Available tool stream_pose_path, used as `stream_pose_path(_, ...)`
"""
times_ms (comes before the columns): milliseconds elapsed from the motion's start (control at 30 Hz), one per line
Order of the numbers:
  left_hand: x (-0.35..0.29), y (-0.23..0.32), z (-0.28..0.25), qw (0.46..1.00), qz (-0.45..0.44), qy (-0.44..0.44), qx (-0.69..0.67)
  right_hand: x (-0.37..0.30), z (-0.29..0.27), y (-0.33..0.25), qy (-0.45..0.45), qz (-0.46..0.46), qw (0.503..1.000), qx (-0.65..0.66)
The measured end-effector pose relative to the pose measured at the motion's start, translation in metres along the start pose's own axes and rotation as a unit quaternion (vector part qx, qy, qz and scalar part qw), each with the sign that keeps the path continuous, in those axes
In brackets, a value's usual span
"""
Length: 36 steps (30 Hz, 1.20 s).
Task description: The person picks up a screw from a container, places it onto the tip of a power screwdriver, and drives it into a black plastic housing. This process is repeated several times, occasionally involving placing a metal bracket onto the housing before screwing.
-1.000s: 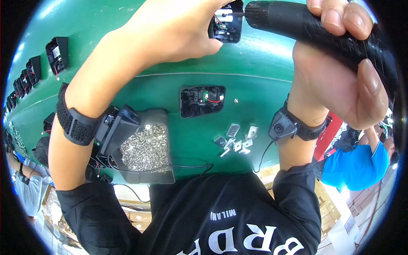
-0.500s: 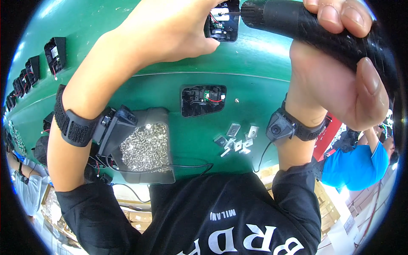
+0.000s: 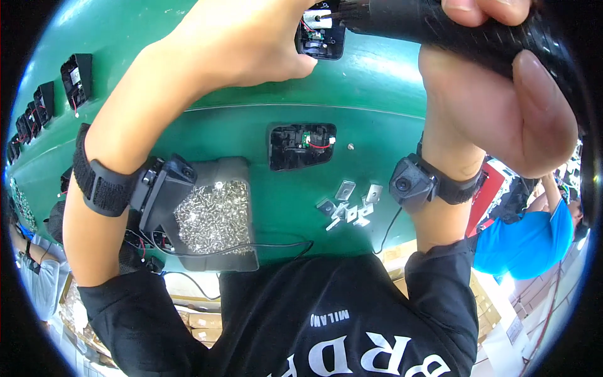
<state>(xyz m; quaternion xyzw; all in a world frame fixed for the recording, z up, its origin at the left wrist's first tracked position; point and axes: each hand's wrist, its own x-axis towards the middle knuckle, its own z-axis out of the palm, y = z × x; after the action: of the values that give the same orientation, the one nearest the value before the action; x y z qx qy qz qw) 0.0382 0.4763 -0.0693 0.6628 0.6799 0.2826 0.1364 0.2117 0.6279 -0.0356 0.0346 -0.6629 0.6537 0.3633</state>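
Operating remotely, I noted the left hand [image 3: 257,50] gripping a black plastic housing [image 3: 330,46] at twelve o'clock, seemingly bracing it against the electric screwdriver [image 3: 402,22] the right hand [image 3: 483,107] clasped at one, while screws [image 3: 213,220] lay in a grey bin [image 3: 227,169] at eight, presumably for easy reach.

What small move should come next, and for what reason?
Perhaps the right hand should press the black driver lightly forward: its bit points at the dark spot on the pale plate, while the left hand holds the black housing.

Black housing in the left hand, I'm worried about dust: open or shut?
Open: the housing shows a pale piece and red wire inside.
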Motion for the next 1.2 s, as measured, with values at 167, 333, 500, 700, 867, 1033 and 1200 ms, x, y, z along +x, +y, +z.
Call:
stream_pose_path(167, 0.016, 0.023, -0.003, 0.999, -0.019, -0.050, -0.006, -0.010, -0.005, -0.009, 0.003, 0.000, 1.000, 0.001)
stream_pose_path(333, 0.015, 0.039, 0.006, 0.997, -0.034, -0.073, -0.010, -0.018, -0.005, -0.013, 0.004, 0.002, 1.000, 0.016)
stream_pose_path(500, 0.016, 0.036, 0.011, 0.994, -0.046, -0.096, -0.030, -0.022, -0.001, -0.011, 0.011, 0.017, 0.999, 0.024)
stream_pose_path(700, 0.019, 0.029, -0.006, 0.992, -0.068, -0.102, 0.026, 0.002, 0.015, -0.003, 0.019, 0.048, 0.997, 0.051)
stream_pose_path(867, 0.001, -0.004, 0.009, 0.992, 0.048, 0.079, 0.089, -0.006, 0.030, -0.043, 0.045, 0.080, 0.995, 0.047)
stream_pose_path(1033, -0.016, 0.022, 0.022, 0.992, -0.015, -0.006, 0.127, -0.093, 0.028, -0.110, 0.107, 0.087, 0.987, 0.084)
stream_pose_path(1200, -0.047, 0.046, 0.014, 0.990, 0.069, 0.106, 0.060, -0.178, 0.049, -0.132, -0.013, 0.265, 0.961, 0.075)
